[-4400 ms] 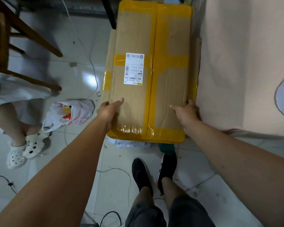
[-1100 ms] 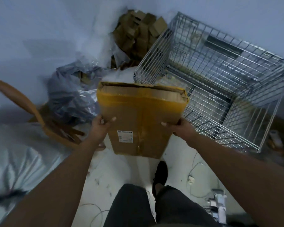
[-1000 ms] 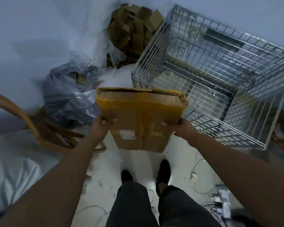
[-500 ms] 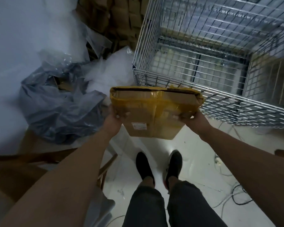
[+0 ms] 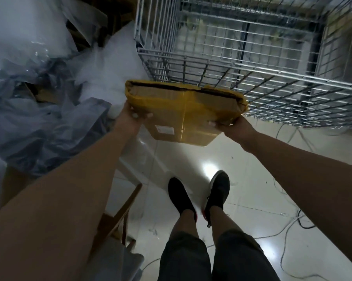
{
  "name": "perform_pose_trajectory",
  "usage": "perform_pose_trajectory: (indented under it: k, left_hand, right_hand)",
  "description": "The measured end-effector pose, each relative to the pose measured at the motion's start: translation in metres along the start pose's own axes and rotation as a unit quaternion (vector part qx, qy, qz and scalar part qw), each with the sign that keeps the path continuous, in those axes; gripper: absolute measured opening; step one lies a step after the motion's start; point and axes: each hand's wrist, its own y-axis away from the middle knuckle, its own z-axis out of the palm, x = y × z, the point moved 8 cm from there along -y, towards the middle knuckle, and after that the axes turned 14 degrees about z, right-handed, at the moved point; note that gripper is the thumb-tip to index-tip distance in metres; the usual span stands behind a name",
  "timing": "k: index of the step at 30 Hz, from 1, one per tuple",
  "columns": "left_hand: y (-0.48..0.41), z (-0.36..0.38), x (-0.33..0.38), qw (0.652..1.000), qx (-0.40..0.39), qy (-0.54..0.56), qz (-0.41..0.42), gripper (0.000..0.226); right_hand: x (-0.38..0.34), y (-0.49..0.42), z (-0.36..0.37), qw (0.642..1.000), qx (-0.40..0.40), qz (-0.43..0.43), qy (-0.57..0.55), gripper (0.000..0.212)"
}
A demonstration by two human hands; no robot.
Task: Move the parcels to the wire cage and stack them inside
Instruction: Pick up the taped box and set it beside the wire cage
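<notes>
I hold the parcel (image 5: pixel 183 116) in the air with both hands, just in front of the near rim of the cage (image 5: pixel 252 71). My left grip (image 5: pixel 130 118) is curled round the parcel's left edge, with the thumb lying on the face turned to me. My right grip (image 5: pixel 235 126) pinches the right edge the same way, thumb on top and the other fingers hidden underneath.

The parcel is a brown carton bound in yellow tape. It is tilted, with the far end up and the near end hanging toward my legs. A white label (image 5: pixel 164 130) sits on the face I see, too blurred to read. The raised end overlaps the cage's near wall in my view. I cannot tell whether the two touch. The parcel is outside the cage.

The cage is silver wire, open at the top, and stands on the floor (image 5: pixel 191 159) ahead and to my right. I look down through the mesh toward its bottom, which is too blurred to make out.

Left of the cage lies a heap of grey plastic (image 5: pixel 39 122). My black shoes (image 5: pixel 181 197) stand on glossy tiles below the parcel. Cables (image 5: pixel 288 226) trail across the floor to my right. Part of a wooden chair (image 5: pixel 118 216) shows under my left arm.
</notes>
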Motion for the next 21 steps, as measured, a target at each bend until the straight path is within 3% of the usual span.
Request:
perform_pose_trajectory:
  k: [8, 14, 21]
  left_hand:
    - [-0.041, 0.025, -0.03, 0.996, -0.053, -0.072, -0.013, 0.076]
    - [-0.06, 0.03, -0.027, 0.995, -0.045, -0.09, 0.01, 0.073]
    - [-0.057, 0.03, -0.02, 0.991, -0.055, -0.122, -0.022, 0.078]
  right_hand:
    - [0.021, -0.038, -0.002, 0.998, -0.024, 0.036, -0.041, 0.085]
    - [0.014, -0.057, -0.009, 0.996, -0.014, 0.052, -0.07, 0.089]
    - [0.009, -0.046, -0.014, 0.995, 0.006, 0.065, -0.07, 0.09]
